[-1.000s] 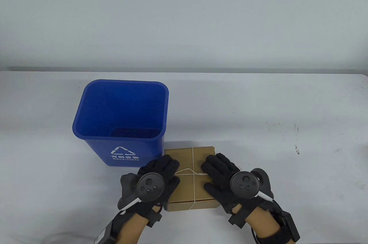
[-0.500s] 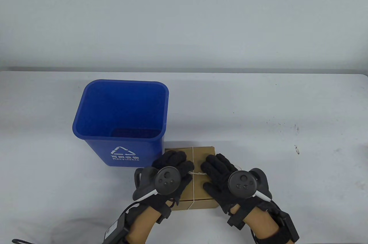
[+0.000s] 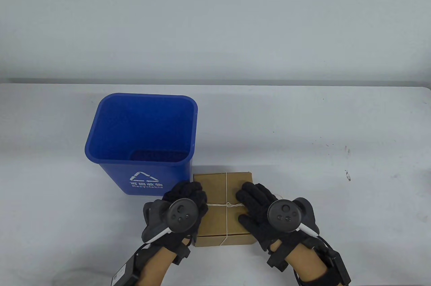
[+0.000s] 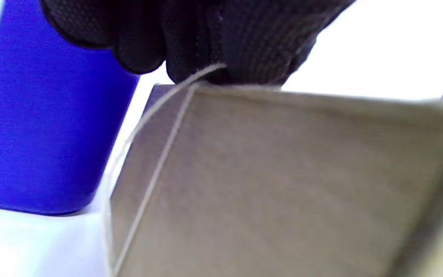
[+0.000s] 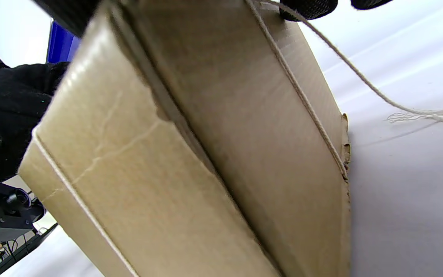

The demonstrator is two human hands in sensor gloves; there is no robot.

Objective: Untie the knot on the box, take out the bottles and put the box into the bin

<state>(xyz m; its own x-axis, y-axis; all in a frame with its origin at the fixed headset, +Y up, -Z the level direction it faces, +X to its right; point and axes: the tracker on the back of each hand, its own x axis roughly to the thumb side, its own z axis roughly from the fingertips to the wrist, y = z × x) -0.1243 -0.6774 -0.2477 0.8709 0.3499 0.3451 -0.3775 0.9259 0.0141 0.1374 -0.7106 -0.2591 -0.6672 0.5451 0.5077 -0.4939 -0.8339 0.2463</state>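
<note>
Early stage, nothing finished yet. Cardboard box [image 3: 223, 208] sits on the desk [image 3: 320, 181] near the front edge, just right of the blue bin [image 3: 143, 137], apart from it by a narrow gap. String [image 3: 227, 191] is tied crosswise over the lid, with the knot [image 3: 229, 204] at mid-lid looking partly pulled but not undone.

Left hand [image 3: 183, 203] is at the box's left edge, fingers curled; the left wrist view shows the fingers [image 4: 221, 42] pinching a strand of string at the top edge of the box. Right hand [image 3: 259, 203] lies on the right part of the lid with fingers fairly straight, pressing the box down; whether it also pinches string I cannot tell. In the right wrist view a loose frayed string end [image 5: 417, 113] trails off onto the desk.

Box closed, no bottles visible anywhere. The bin looks empty apart from a dark patch at the bottom, unclear.

Left to do, by my reading: finish loosening the knot, strip the string off, open the lid, lift out the bottles, drop the box into the bin.
</note>
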